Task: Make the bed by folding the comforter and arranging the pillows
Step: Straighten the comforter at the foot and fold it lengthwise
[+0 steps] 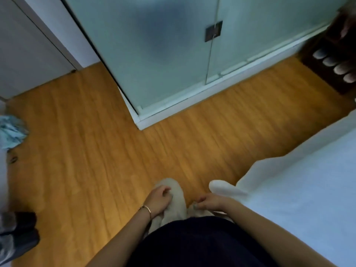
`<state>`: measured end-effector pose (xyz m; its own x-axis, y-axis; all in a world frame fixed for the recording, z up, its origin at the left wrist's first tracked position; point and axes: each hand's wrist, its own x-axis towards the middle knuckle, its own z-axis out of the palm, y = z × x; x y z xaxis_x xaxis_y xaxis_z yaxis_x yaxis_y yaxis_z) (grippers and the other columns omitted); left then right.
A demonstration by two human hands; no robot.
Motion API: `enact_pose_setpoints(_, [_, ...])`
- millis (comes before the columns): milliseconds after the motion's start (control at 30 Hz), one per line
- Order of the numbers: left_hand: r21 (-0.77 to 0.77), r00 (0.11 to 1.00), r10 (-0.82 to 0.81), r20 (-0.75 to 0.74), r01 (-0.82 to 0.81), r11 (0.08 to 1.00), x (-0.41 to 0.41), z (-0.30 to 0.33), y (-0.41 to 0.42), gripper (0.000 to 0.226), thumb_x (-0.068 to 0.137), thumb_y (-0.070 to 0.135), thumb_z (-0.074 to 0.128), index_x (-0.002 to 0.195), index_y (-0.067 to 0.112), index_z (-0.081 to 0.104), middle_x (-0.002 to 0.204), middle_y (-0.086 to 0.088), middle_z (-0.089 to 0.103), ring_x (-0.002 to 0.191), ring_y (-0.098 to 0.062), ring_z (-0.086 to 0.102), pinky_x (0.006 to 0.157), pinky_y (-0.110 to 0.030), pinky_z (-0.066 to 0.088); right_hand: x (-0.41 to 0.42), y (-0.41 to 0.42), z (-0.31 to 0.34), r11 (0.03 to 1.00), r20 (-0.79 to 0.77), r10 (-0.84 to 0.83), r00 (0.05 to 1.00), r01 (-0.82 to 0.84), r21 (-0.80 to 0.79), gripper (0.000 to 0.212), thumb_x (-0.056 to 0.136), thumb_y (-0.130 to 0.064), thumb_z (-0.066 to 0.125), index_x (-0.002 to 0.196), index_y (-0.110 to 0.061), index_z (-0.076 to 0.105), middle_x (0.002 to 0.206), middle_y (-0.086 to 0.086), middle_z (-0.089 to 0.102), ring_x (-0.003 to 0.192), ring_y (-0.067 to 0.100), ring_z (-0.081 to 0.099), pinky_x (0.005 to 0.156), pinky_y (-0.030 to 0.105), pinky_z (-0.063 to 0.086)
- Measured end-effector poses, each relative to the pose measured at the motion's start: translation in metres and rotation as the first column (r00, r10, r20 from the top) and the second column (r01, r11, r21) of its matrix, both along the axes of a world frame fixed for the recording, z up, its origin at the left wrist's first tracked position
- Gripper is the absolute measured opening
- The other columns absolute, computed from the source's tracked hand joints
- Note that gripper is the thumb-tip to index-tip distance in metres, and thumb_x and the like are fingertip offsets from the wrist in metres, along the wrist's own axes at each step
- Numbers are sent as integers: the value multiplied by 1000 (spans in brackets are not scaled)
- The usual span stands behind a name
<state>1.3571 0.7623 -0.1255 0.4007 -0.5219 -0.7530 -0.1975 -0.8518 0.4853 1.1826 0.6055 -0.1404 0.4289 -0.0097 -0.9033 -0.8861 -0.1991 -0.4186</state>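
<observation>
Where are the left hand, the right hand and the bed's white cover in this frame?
left hand [159,197]: head view, back of the hand, above the bracelet.
right hand [211,201]: head view, knuckles.
white cover [300,189]: head view, flat top surface near the bed corner.

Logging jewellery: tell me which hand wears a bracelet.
The left hand: a thin gold bangle circles its wrist, while the right hand has a bare wrist.

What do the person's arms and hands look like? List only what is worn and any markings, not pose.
Both forearms are bare, with no sleeves in view. The left hand has a thin gold-coloured bangle round its wrist. The right hand shows no bracelet or watch; one of its fingers has a pale bluish nail, possibly polish, though blur prevents certainty. No gloves.
</observation>
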Motion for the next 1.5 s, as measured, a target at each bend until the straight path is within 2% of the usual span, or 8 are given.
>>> enact_pose_setpoints(167, [32,982,-154,-111,158,987,62,-19,-139,35,91,36,54,124,27,57,116,9,59,100,-6,56,82,-17,41,29,-97,-18,995,-61,-61,996,56,-77,63,80,-58,63,132,-22,57,129,-4,55,117,14,52,98,27,41])
enact_pose_setpoints(300, [69,906,-415,-85,421,905,124,-27,-266,22,89,37,50,102,23,62,102,2,65,101,-20,62,81,-27,48,52,-193,-28,925,-74,-380,922,380,-5,36,90,-40,64,112,-11,66,111,6,62,95,15,59,82,26,47])
enact_pose_setpoints(467, [82,813,-582,-16,582,809,166,-20,-414,21,98,30,45,103,19,61,103,-2,64,98,-22,60,79,-27,45,63,-300,-10,436,88,-878,470,863,-257,22,90,-32,65,106,-19,59,99,1,62,85,14,60,69,25,48])
enact_pose_setpoints(633, [79,734,-662,-147,676,732,148,-22,-524,20,96,25,48,105,15,63,94,-3,65,86,-19,58,72,-26,44,69,-364,-2,313,72,-932,356,888,-338,32,90,-36,60,119,-24,61,115,-5,60,101,11,58,91,27,51])
enact_pose_setpoints(800, [102,634,-746,-206,772,628,109,-41,-630,11,94,19,53,99,17,62,106,-8,68,97,-23,63,85,-30,49,51,-438,-19,406,-83,-914,398,904,-135,42,84,-43,67,120,-22,61,118,-4,61,105,13,57,96,30,47])
enact_pose_setpoints(1067, [30,529,-847,-59,849,528,-3,-24,-882,11,96,22,51,103,22,59,98,5,59,88,-11,54,64,-16,39,-52,-649,-21,227,-52,-974,222,961,-156,44,87,-36,68,124,-14,59,104,-6,57,94,10,55,77,21,44])
enact_pose_setpoints(1233, [-49,427,-904,18,904,426,-81,-10,-1007,19,93,18,51,111,19,60,102,6,61,94,-10,57,82,-23,45,-97,-734,-25,98,-66,-994,90,987,-130,13,87,-29,68,91,-17,65,86,-2,62,77,10,56,66,21,46])
enact_pose_setpoints(1500, [-12,194,-980,-49,981,194,-186,-26,-1226,32,91,23,55,122,16,57,114,2,62,102,-18,59,80,-27,45,-193,-902,-38,-183,-40,-980,-197,955,-231,32,94,-27,62,121,-10,59,111,5,62,94,16,62,76,29,56])
